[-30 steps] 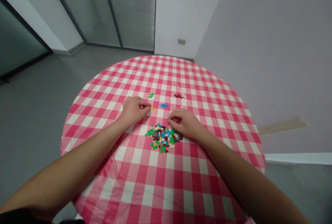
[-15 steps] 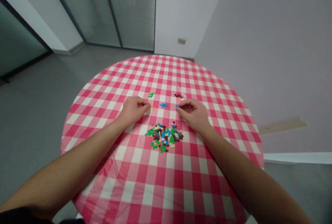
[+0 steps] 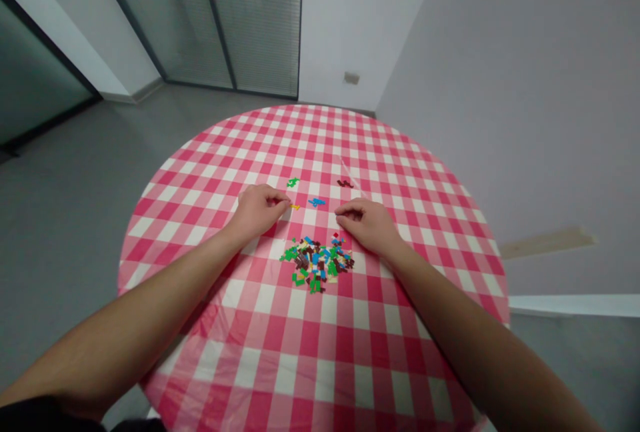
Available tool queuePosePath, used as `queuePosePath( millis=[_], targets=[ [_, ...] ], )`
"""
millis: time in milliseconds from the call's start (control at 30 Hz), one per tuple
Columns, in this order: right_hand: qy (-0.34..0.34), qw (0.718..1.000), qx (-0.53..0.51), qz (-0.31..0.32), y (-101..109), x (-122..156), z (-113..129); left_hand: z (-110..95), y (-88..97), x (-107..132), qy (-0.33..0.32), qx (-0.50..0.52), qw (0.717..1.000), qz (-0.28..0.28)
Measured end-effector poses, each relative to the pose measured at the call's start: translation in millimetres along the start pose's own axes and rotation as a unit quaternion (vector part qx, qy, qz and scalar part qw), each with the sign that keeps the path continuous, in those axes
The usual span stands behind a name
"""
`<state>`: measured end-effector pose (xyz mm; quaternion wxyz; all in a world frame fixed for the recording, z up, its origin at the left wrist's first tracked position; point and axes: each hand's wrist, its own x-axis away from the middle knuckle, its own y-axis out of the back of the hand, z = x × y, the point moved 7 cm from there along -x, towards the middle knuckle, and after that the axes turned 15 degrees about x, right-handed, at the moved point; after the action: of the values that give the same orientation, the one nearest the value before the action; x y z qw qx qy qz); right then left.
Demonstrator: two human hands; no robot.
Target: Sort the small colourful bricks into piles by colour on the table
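Observation:
My left hand point(image 3: 260, 211) rests on the table left of the middle, thumb and forefinger pinched together. Its fingertips touch or lie just beside a few small yellow building bricks point(image 3: 295, 207); whether one is between them is hidden. To the right, my right hand point(image 3: 367, 222) has its thumb and fingertips drawn close, and anything in them is too small to make out. Between the hands lies a small group of blue building bricks point(image 3: 317, 202). Nearer to me is a mixed pile of building bricks point(image 3: 316, 264) in green, blue, brown, white and other colours.
A group of green bricks point(image 3: 293, 182) and one of dark brown bricks point(image 3: 345, 183) lie beyond my hands. A red-and-white checked cloth point(image 3: 310, 352) covers the round table. Past it stand a glass partition point(image 3: 250, 25) and white walls point(image 3: 500, 85).
My right hand has come slightly left and toward me. The blue piece that showed at its fingertips is no longer visible there. My left hand has hardly moved.

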<state>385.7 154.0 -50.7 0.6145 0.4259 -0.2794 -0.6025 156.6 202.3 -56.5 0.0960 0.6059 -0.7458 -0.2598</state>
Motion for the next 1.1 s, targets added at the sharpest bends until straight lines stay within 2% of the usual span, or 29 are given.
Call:
queuePosePath(
  millis=[133, 300, 500, 700, 967, 1100],
  targets=[
    [0.033, 0.998, 0.052, 0.028, -2.7, -0.9, 4.9, 1.4, -0.6, -0.6, -0.001, -0.004, 1.000, 0.004],
    [0.048, 0.996, 0.062, 0.047, -3.1, -0.9, 7.2, 3.3, -0.8, -0.6, 0.002, -0.002, 1.000, 0.006],
    [0.015, 0.997, 0.073, 0.033, 2.8, -0.4, 1.2, 5.5, -1.8, -0.9, -0.004, 0.004, 1.000, 0.010],
    [0.039, 0.989, 0.136, 0.046, -0.7, -2.2, 5.0, 3.5, -0.9, -0.1, -0.004, 0.002, 1.000, 0.004],
    [0.003, 0.989, 0.146, 0.002, -2.1, -6.6, 1.4, 1.5, -0.2, 0.5, 0.006, 0.004, 1.000, 0.003],
    [0.030, 0.988, 0.151, 0.024, -1.6, -5.7, 3.7, 1.4, 0.3, 0.3, 0.005, 0.010, 1.000, 0.006]
  ],
)
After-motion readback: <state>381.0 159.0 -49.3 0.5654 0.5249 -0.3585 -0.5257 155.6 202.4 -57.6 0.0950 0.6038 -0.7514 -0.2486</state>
